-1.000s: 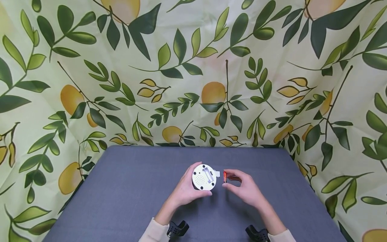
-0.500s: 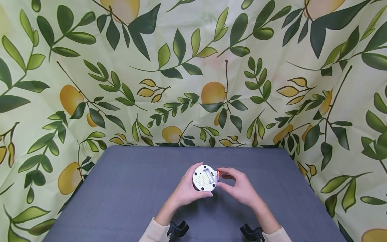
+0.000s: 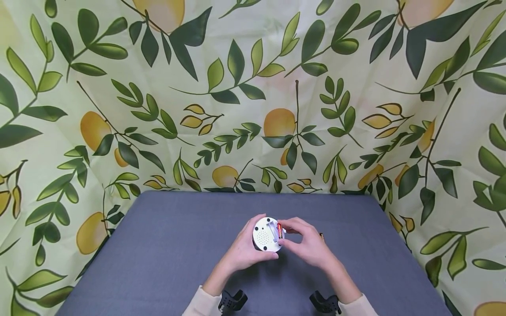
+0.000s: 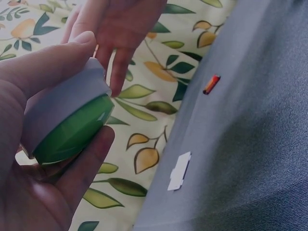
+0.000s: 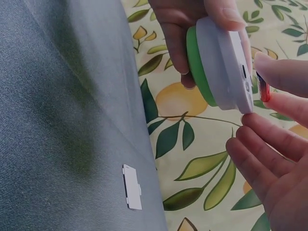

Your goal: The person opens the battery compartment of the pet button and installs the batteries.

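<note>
My left hand (image 3: 244, 246) holds a round white device (image 3: 262, 238) with a green side, its back turned up. That back shows speaker holes, dark round feet and an uncovered battery compartment (image 3: 272, 231). In the left wrist view the thumb lies on the white part and the fingers support the green side (image 4: 77, 132). Between thumb and forefinger, my right hand (image 3: 307, 245) pinches a red battery (image 5: 263, 88) close over the compartment, tilted along its right edge in the head view. The right hand's other fingers are extended, one fingertip right at the device's rim.
On the grey-blue table (image 3: 178, 245) lie a small white battery cover (image 4: 179, 171) and a second red battery (image 4: 211, 84). In the head view, that battery peeks out beside the right hand. A leaf-and-fruit patterned cloth (image 3: 237, 109) hangs behind and beside the table.
My right hand has moved left, bringing the battery from apart from the device to its compartment. The second battery now shows beside that hand. My left hand keeps the device nearly still.
</note>
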`<state>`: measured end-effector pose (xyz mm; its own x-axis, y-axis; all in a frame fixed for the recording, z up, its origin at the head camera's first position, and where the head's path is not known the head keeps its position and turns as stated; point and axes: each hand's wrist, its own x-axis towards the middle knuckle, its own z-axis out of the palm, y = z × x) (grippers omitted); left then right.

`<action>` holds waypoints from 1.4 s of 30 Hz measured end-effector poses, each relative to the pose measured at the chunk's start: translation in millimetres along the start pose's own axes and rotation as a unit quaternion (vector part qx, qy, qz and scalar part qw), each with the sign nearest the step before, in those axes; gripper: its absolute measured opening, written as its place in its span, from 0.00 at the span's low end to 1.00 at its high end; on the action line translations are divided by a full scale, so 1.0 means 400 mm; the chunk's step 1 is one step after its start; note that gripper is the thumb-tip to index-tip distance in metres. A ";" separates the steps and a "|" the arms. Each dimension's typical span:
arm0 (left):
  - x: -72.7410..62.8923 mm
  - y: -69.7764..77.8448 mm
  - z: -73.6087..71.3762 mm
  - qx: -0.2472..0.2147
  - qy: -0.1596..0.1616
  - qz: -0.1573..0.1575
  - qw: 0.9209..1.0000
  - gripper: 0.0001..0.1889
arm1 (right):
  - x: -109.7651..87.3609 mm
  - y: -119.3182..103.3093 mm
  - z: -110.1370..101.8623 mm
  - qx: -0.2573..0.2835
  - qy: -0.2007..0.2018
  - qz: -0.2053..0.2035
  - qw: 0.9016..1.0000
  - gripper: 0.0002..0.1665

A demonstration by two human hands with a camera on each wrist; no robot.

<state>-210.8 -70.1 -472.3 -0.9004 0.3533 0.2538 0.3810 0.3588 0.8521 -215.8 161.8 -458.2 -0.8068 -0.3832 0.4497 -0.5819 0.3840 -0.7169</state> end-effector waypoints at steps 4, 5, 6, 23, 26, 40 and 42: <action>-0.001 0.000 0.000 0.007 -0.002 0.000 1.000 0.55 | 0.001 0.002 0.006 -0.002 -0.008 0.002 1.000 0.28; -0.001 0.001 0.000 0.007 -0.002 0.000 1.000 0.55 | 0.001 0.002 0.007 -0.002 -0.010 0.005 1.000 0.28; -0.001 0.001 0.000 0.009 -0.003 0.001 1.000 0.55 | 0.000 0.003 0.009 -0.003 -0.011 0.005 1.000 0.28; -0.002 0.004 -0.002 0.001 -0.003 0.005 1.000 0.55 | -0.004 0.004 0.025 0.056 -0.016 0.027 0.998 0.27; -0.002 0.003 -0.003 0.001 -0.003 0.003 1.000 0.55 | -0.006 0.009 0.029 0.073 -0.010 0.031 0.997 0.24; -0.001 0.001 -0.004 0.003 0.005 0.000 1.000 0.55 | -0.013 0.023 0.044 0.159 0.015 0.086 0.983 0.24; -0.001 0.001 -0.004 0.002 0.008 0.003 1.000 0.56 | -0.011 0.026 0.046 0.184 0.012 0.103 0.978 0.26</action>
<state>-210.8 -71.5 -471.2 -0.9008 0.3427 0.2667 0.3882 0.3603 0.8482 -216.4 152.3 -477.5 -0.9075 -0.3081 0.2854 -0.3350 0.1214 -0.9343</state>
